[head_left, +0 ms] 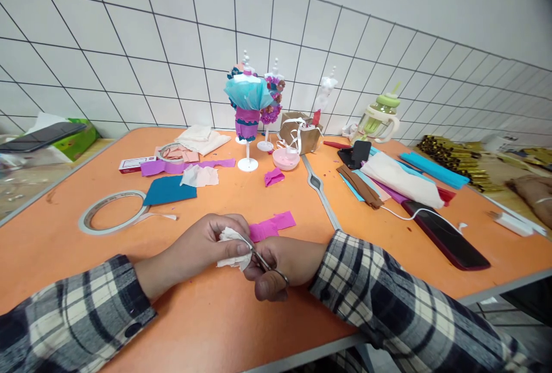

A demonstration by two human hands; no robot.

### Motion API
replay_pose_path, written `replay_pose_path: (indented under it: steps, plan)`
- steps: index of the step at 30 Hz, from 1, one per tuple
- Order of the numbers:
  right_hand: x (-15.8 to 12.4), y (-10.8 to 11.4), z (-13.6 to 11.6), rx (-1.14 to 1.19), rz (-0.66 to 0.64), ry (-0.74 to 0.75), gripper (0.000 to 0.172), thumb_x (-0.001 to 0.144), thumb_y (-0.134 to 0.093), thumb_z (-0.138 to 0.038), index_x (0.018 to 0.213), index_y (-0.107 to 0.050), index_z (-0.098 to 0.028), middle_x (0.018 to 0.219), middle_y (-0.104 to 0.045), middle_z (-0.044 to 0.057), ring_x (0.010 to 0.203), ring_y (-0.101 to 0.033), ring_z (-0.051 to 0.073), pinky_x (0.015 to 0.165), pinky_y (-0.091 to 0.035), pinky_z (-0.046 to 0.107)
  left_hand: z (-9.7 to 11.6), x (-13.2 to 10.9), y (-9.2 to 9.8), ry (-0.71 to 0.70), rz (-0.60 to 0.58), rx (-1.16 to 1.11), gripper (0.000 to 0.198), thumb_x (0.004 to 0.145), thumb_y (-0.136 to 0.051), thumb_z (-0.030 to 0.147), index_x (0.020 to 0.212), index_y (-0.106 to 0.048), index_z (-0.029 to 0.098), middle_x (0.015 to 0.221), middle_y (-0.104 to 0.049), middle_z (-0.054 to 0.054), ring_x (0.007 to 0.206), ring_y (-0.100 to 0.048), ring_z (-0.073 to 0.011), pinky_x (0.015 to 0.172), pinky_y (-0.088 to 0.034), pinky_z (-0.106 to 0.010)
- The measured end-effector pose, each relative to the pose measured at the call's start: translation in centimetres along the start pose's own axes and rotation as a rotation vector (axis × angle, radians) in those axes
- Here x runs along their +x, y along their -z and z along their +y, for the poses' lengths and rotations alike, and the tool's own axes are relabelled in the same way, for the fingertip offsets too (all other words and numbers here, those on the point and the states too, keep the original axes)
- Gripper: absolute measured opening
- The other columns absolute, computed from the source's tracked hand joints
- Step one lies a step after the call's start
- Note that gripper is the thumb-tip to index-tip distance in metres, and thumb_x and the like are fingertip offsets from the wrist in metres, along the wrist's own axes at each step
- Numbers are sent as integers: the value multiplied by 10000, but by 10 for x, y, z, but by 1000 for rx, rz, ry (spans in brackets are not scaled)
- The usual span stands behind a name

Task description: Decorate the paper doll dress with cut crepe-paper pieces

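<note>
Between finger and thumb, my left hand (211, 243) pinches a folded piece of white crepe paper (230, 249). My right hand (287, 264) grips a small pair of scissors (268, 266), whose blades reach to the right edge of the white paper. How far the blades are parted is hidden by the fingers. Just beyond my hands lies a magenta paper strip (273, 226) on the orange table. Farther back stands a miniature dress form (246, 108) dressed in turquoise, purple and dark blue paper.
To the left are a roll of double-sided tape (86, 223), a teal paper piece (172, 190) and a purple strip (190, 166). A pink bowl (286, 160) and a brown box (297, 131) stand at the back. A phone (448, 235) with a cable lies right, near paper strips and a green-lidded bottle (379, 117).
</note>
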State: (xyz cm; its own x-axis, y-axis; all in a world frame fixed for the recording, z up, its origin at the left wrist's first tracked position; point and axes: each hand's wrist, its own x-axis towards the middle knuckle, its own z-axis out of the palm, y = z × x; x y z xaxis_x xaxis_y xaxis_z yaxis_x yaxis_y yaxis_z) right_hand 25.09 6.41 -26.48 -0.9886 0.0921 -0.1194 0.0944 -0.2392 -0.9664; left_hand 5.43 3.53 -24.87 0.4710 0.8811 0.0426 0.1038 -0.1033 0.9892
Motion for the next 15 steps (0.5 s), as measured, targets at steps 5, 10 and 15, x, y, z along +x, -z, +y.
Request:
replay_pose_path:
  steps: [5, 10, 15]
  plan:
    - [-2, 1, -3, -14, -35, -32, 577, 613, -729, -642, 687, -445, -145, 522, -470, -78, 453, -464, 45, 447, -359, 176, -4, -1, 1, 24, -69, -6, 289, 745, -733, 418, 687, -715, 136, 692, -575, 6, 592, -533, -106, 521, -420, -201]
    - [-6, 2, -7, -62, -46, -132, 531, 660, -731, -599, 686, -463, -142, 492, -509, -64, 430, -489, 49, 421, -349, 150, -5, -2, 2, 19, -91, 1, 229, 747, -742, 364, 695, -727, 141, 693, -581, 8, 606, -540, -110, 542, -431, -207]
    - [-7, 1, -9, -102, -58, -126, 571, 669, -670, -673, 680, -487, -132, 539, -569, -24, 471, -528, 65, 432, -367, 150, -5, -2, 0, 20, -105, -2, 210, 732, -755, 346, 700, -731, 140, 694, -587, 6, 608, -544, -111, 533, -427, -202]
